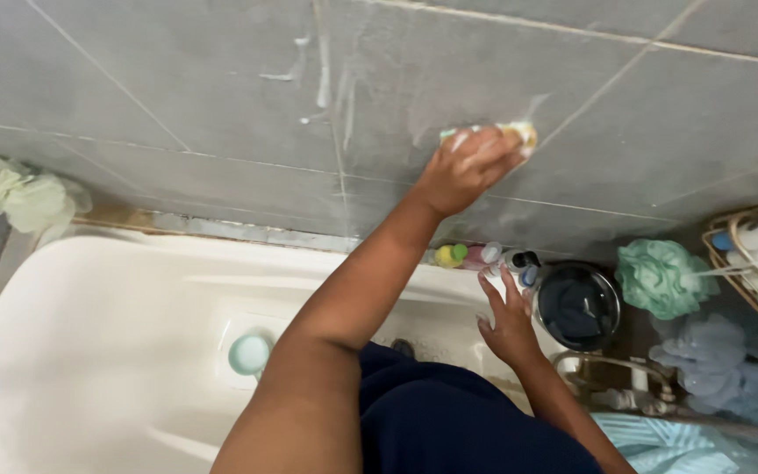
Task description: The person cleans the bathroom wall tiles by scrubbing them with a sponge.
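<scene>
Our left hand (467, 167) closes on a yellow sponge (519, 133), pressed to the soapy grey wall tile (221, 79); our right hand (509, 325), fingers spread, rests on the bathtub rim (432, 290) near small bottles (484, 256); scrubbing seems underway; next strokes likely need firm pressure.

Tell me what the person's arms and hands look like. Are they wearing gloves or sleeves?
No gloves and no sleeves. Both arms are bare all the way down, and the left hand and right hand are bare too, with no rings, watch or bracelets that I can see. The only clothing in view is something dark navy lower down.
</scene>
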